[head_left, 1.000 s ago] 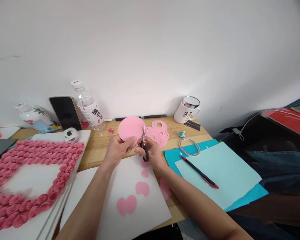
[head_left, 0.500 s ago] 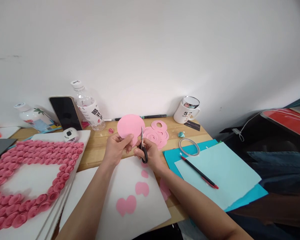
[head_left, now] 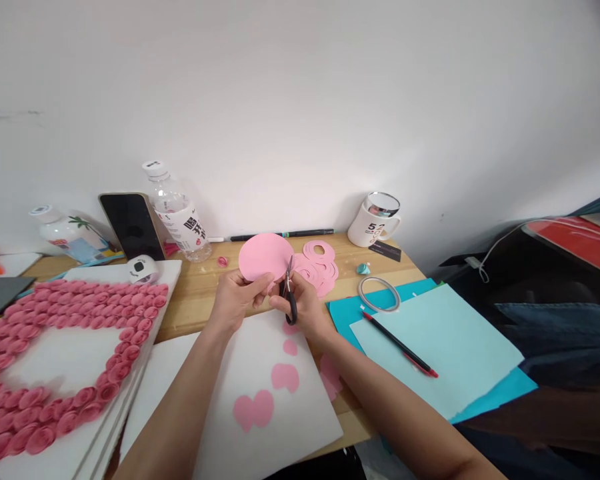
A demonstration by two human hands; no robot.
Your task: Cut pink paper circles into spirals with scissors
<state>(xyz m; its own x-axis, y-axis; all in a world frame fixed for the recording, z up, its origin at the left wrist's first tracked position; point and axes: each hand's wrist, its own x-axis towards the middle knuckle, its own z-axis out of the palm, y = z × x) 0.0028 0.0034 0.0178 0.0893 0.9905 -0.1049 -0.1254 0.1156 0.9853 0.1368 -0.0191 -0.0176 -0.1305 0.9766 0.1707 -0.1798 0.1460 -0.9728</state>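
Observation:
My left hand (head_left: 237, 298) pinches the lower edge of a pink paper disc (head_left: 264, 257) and holds it upright above the desk. My right hand (head_left: 305, 307) grips small black-handled scissors (head_left: 289, 293), their blades at the disc's right edge. A pile of pink paper spirals (head_left: 320, 267) lies just behind my right hand. Below my hands a white sheet (head_left: 220, 413) carries pink paper scraps (head_left: 260, 400).
A white board with rows of pink paper roses (head_left: 55, 347) lies at left, a phone (head_left: 133, 225) and two bottles (head_left: 177, 213) behind it. A mug (head_left: 375, 220), tape ring (head_left: 379, 293), red-black pencil (head_left: 400, 345) and blue papers (head_left: 440, 347) sit at right. The desk's edge is near right.
The pink disc has turned and shifted slightly between my hands while the scissors stay at its right edge. Nothing else has moved.

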